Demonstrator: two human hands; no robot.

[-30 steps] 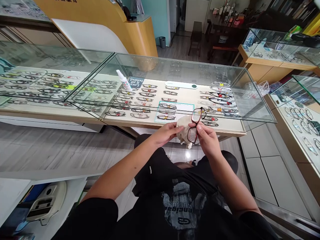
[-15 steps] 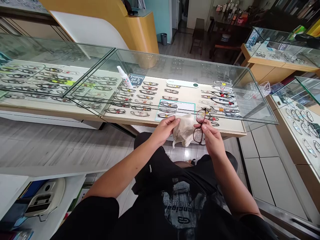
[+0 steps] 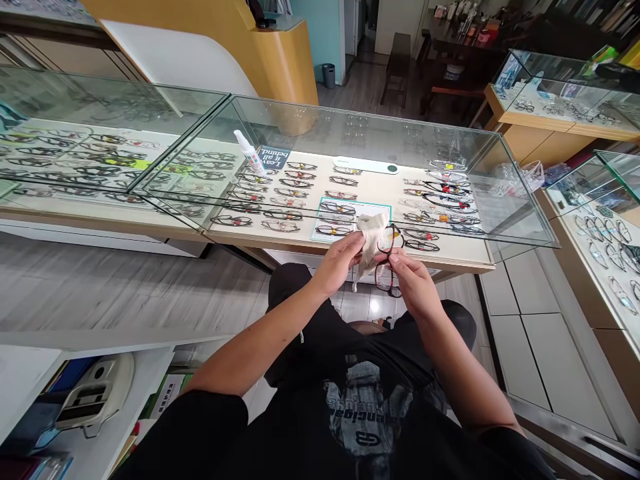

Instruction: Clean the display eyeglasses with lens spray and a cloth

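Observation:
Pale cloth [image 3: 369, 245] hangs from my left hand [image 3: 344, 260], whose fingers are closed on it. Dark red-framed glasses [image 3: 384, 275] are pinched at the middle by my right hand [image 3: 411, 275], with one lens above the other. The upper lens lies against the cloth's right side, and droplets or specks show on the lenses. Both hands are just past the near edge of the glass display case [image 3: 345, 248]. A white spray bottle [image 3: 250, 153] stands on the case's glass top, to the left of both hands.
Rows of eyeglasses [image 3: 300, 184] lie inside the case. More glass cases [image 3: 565, 120] stand at the right. An open shelf with a pale device [image 3: 95, 393] is at the lower left. A wooden counter [image 3: 287, 67] and a bin [image 3: 329, 75] are beyond the case.
My left hand has moved right with the cloth, and my right hand has moved left with the glasses. Cloth and upper lens now meet, and the cloth looks more bunched.

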